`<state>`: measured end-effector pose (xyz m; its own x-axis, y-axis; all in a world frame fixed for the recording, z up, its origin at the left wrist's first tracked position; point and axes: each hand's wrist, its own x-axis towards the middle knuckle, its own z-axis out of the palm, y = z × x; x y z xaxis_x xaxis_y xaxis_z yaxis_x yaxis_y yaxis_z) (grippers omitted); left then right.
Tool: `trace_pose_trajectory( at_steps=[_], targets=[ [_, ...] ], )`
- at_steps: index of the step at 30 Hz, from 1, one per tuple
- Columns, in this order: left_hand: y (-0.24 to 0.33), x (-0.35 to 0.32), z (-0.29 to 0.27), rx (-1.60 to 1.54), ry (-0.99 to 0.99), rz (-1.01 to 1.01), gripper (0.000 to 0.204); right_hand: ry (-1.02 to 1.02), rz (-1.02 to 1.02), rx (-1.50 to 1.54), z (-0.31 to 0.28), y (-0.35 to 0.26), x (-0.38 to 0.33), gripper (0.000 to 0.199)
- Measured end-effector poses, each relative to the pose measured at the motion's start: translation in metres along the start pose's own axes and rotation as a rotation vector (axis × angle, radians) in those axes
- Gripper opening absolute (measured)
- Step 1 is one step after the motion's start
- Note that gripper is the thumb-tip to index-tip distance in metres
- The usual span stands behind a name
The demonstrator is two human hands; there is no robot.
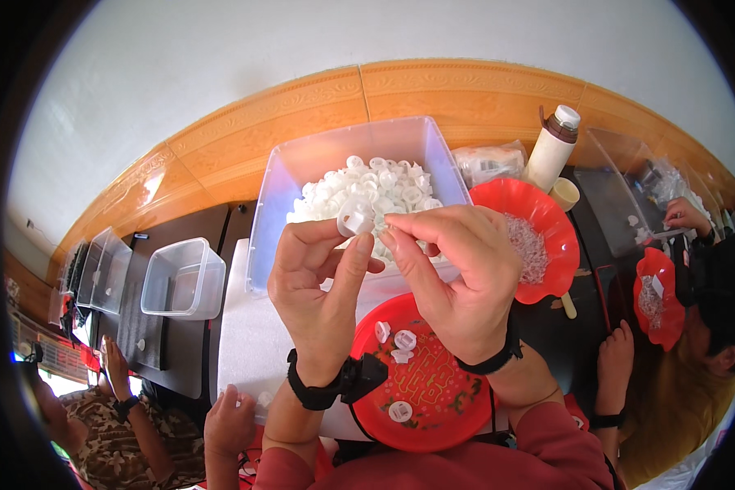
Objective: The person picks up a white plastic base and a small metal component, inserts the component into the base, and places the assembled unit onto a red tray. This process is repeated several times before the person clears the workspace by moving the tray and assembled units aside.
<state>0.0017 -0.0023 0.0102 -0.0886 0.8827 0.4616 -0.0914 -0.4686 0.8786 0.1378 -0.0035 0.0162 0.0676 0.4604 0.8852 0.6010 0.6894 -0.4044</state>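
My left hand [314, 286] pinches a round, translucent white plastic part [354, 216] between thumb and forefinger. Close beside it, the fingertips of my right hand [461, 265] are pressed together on a tiny clear piece [388, 227], too small to make out well. Both hands are raised in front of a clear plastic bin [263, 237] heaped with similar white parts [367, 184]. Under my wrists lies a round red tray [457, 425] with several white plastic parts [400, 411] on it. At the right, a red scalloped bowl [557, 212] holds a pile of small clear pieces [527, 249].
A thermos [554, 147], a cup [564, 194] and a plastic-wrapped bundle [490, 163] stand by the wall. An open clear container [184, 278] sits on the dark table at left. People work on both sides; one hand [229, 420] is near my left forearm.
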Motion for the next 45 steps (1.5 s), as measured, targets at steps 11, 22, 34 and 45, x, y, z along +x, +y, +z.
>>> trace_pose_trajectory(
  at_steps=[11, 22, 34, 45],
  targets=[
    [0.0006, 0.0003, -0.0003, 0.014, 0.0, -0.015, 0.018, -0.049, 0.053, 0.02, -0.0041, -0.0036, 0.0017, 0.016],
    [-0.0001, -0.0011, -0.0005, 0.03, 0.008, 0.03, 0.02, -0.035, 0.02, 0.039, -0.0022, 0.0009, -0.0001, 0.016],
    [0.0021, 0.0011, -0.0039, -0.159, -0.094, -0.162, 0.017, -0.034, 0.081, 0.051, -0.0079, -0.0037, 0.0013, 0.013],
    [-0.0002, 0.0013, -0.0038, -0.239, -0.107, -0.21, 0.017, -0.035, 0.08, 0.063, -0.0045, -0.0026, 0.0008, 0.013]
  ],
)
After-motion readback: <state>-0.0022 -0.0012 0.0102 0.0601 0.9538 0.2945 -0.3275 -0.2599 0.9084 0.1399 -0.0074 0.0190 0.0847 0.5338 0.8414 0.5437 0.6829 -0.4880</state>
